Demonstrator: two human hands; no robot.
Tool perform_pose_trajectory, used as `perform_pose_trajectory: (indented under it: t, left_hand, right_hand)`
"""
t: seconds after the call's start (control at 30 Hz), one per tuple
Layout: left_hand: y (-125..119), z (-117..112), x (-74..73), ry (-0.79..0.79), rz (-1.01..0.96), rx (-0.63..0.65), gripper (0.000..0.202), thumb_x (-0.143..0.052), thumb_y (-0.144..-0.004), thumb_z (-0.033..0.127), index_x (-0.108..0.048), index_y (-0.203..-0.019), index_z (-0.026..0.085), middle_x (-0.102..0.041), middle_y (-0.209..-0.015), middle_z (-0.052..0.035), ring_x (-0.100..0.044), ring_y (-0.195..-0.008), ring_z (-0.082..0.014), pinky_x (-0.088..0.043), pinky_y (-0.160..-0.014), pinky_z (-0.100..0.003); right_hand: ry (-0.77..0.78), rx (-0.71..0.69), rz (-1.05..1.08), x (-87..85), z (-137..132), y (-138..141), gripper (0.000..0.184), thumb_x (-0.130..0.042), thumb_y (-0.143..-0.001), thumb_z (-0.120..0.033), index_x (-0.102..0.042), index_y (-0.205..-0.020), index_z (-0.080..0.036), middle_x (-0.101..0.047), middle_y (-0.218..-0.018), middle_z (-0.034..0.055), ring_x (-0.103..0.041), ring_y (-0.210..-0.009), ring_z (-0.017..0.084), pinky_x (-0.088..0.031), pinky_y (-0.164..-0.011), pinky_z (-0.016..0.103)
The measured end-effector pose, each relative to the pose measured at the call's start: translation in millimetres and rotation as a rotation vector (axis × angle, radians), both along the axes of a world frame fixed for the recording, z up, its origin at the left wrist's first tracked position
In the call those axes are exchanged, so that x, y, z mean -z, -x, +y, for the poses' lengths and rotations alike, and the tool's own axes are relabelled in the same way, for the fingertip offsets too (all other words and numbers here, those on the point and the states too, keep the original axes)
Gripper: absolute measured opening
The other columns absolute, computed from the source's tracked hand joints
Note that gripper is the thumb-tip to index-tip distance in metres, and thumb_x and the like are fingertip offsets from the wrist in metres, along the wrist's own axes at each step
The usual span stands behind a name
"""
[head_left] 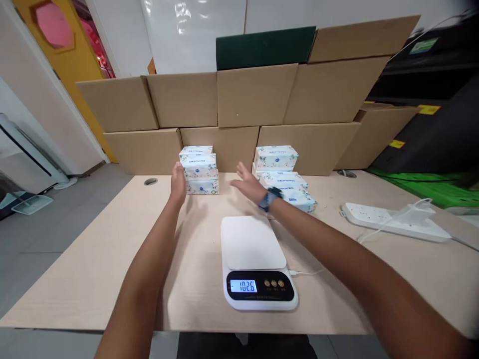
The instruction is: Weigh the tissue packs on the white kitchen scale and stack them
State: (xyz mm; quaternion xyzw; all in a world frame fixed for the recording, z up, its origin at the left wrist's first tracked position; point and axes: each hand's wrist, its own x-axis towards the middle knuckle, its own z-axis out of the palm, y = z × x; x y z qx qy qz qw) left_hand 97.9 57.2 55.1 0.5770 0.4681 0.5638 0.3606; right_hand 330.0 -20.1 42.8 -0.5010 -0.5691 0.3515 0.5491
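A left stack of tissue packs (201, 167), white and pale blue with a floral print, stands toward the back of the table. My left hand (178, 184) is at its left side, fingers straight and flat, seemingly touching it. My right hand (249, 185) is in the air between the two stacks, fingers spread and holding nothing. Behind my right wrist, which wears a blue watch, a right stack of tissue packs (279, 158) sits in an uneven pile, partly hidden by the arm. Nearer to me lies a white digital scale (251, 244) with a lit display and a bare plate.
Cardboard boxes (219, 144) line the table's back edge. On the right lies a white power strip (396, 222) with a plug and cable in it. A thin cable runs from the scale's right side. The wooden table (93, 254) has a round cable hole (150, 181) at back left.
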Motion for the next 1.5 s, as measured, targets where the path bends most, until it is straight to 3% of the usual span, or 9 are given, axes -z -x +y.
perform_pose_trajectory:
  t: [0.2,0.4,0.5,0.6,0.7,0.8,0.97,1.2,1.5]
  left_hand:
    - [12.9,-39.8,-33.1,-0.033,0.011,0.193,0.09,-0.021,-0.107,0.076,-0.055,-0.155,0.008,-0.05,-0.168,-0.023,-0.046,-0.16,-0.0352,-0.039,-0.13,-0.054]
    - [20.6,-120.6,-49.4,-0.301,0.263,0.342,0.096,-0.038,-0.1,0.085,-0.04,-0.168,0.018,-0.041,-0.176,-0.0145,-0.035,-0.166,-0.0384,-0.032,-0.134,-0.055]
    - [28.0,-169.5,-36.8,-0.319,0.35,0.49,0.099,-0.043,-0.097,0.086,-0.028,-0.173,0.026,-0.042,-0.176,-0.0132,-0.039,-0.163,-0.0399,-0.035,-0.132,-0.055]
    - [23.7,-199.7,1.4,-0.128,0.247,0.575,0.085,-0.051,-0.097,0.082,-0.043,-0.162,0.027,-0.063,-0.153,-0.0159,-0.062,-0.14,-0.0342,-0.049,-0.118,-0.049]
    - [3.4,-201.4,45.0,0.11,0.052,0.502,0.068,-0.061,-0.097,0.074,-0.049,-0.143,0.026,-0.067,-0.101,-0.0029,-0.068,-0.091,-0.0208,-0.057,-0.093,-0.039]
    - [-17.7,-185.6,65.6,0.19,-0.072,0.442,0.066,-0.064,-0.095,0.074,-0.045,-0.139,0.028,-0.06,-0.097,0.0014,-0.064,-0.089,-0.0186,-0.053,-0.087,-0.035]
    - [-22.4,-161.9,63.6,0.247,-0.033,0.444,0.075,-0.066,-0.091,0.076,-0.044,-0.142,0.025,-0.059,-0.1,0.0005,-0.062,-0.093,-0.0197,-0.05,-0.091,-0.037]
    - [-11.0,-160.4,69.4,0.187,0.092,0.504,0.078,-0.055,-0.098,0.077,-0.033,-0.154,0.027,-0.06,-0.104,-0.0011,-0.063,-0.093,-0.0192,-0.051,-0.097,-0.04]
    - [-16.0,-158.9,68.0,0.28,-0.01,0.451,0.05,-0.061,-0.105,0.048,-0.042,-0.146,0.027,-0.061,-0.094,0.0032,-0.063,-0.083,-0.0151,-0.051,-0.09,-0.036]
  right_hand:
    - [0.041,-0.117,0.057,-41.5,31.1,42.6,0.073,-0.071,-0.067,-0.02,-0.06,-0.139,-0.018,-0.078,-0.134,0.0136,-0.069,-0.131,0.032,-0.054,-0.113,0.059]
    - [-0.02,-0.109,0.103,-40.6,-47.9,-19.5,0.081,-0.072,-0.076,-0.031,-0.048,-0.153,-0.027,-0.059,-0.161,0.0091,-0.058,-0.146,0.027,-0.051,-0.12,0.049]
    - [-0.043,-0.077,0.126,-23.3,-95.8,-59.6,0.083,-0.078,-0.079,-0.04,-0.05,-0.156,-0.027,-0.066,-0.148,0.0109,-0.065,-0.136,0.027,-0.056,-0.113,0.045]
    - [0.109,-0.151,0.083,4.9,-133.9,-80.2,0.092,-0.08,-0.083,-0.051,-0.047,-0.163,-0.022,-0.076,-0.11,0.0078,-0.075,-0.104,0.027,-0.064,-0.095,0.045]
    - [0.196,-0.23,0.077,26.0,-153.3,-79.2,0.095,-0.085,-0.081,-0.061,-0.052,-0.162,-0.024,-0.078,-0.12,0.0113,-0.075,-0.113,0.03,-0.063,-0.1,0.046]
    - [0.217,-0.257,0.111,34.3,-159.1,-72.3,0.098,-0.083,-0.08,-0.071,-0.052,-0.162,-0.027,-0.071,-0.145,0.0142,-0.068,-0.131,0.033,-0.056,-0.113,0.049]
    - [0.174,-0.068,0.091,51.5,-165.4,-69.6,0.108,-0.067,-0.082,-0.089,-0.046,-0.166,-0.024,-0.07,-0.145,0.0167,-0.065,-0.132,0.037,-0.057,-0.109,0.049]
    - [0.155,0.029,0.124,62.8,-178.8,-65.7,0.111,-0.051,-0.087,-0.094,-0.042,-0.167,-0.018,-0.061,-0.074,0.0007,-0.053,-0.06,0.019,-0.051,-0.057,0.035]
    - [0.118,0.138,0.153,51.2,-184.1,-58.8,0.109,-0.051,-0.085,-0.096,-0.053,-0.158,-0.015,-0.049,-0.062,-0.0054,-0.042,-0.053,0.014,-0.041,-0.048,0.029]
